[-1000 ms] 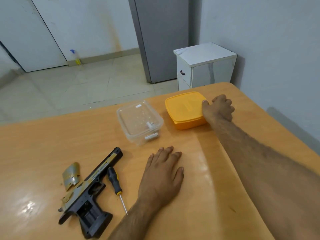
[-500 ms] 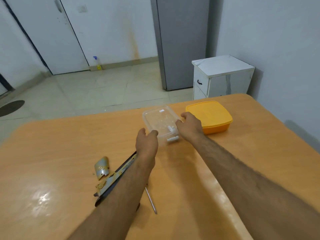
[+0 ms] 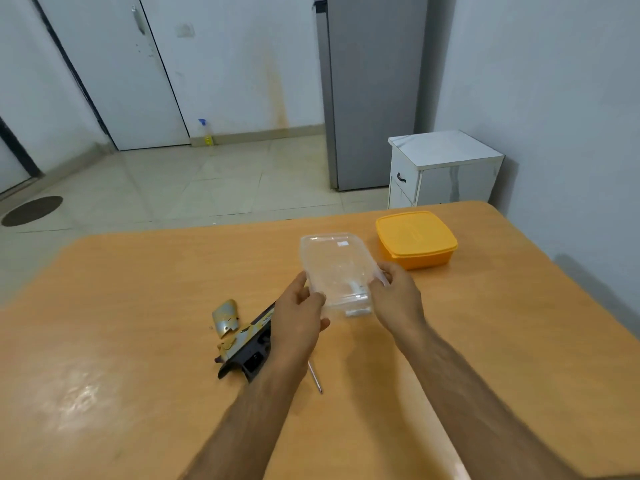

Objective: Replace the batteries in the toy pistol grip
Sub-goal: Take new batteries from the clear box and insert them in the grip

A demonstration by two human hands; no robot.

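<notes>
Both hands have lifted the clear container [image 3: 337,271], left hand [image 3: 298,315] and right hand [image 3: 394,299] gripping its sides, likely to open it, while the toy pistol [image 3: 247,348] lies uncovered beneath

grey fridge [image 3: 372,91], white cabinet [image 3: 446,168], spray bottle [image 3: 206,133]

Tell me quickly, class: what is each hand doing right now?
Left hand: grips the clear container by its left side.
Right hand: grips the same container's right side.
</notes>
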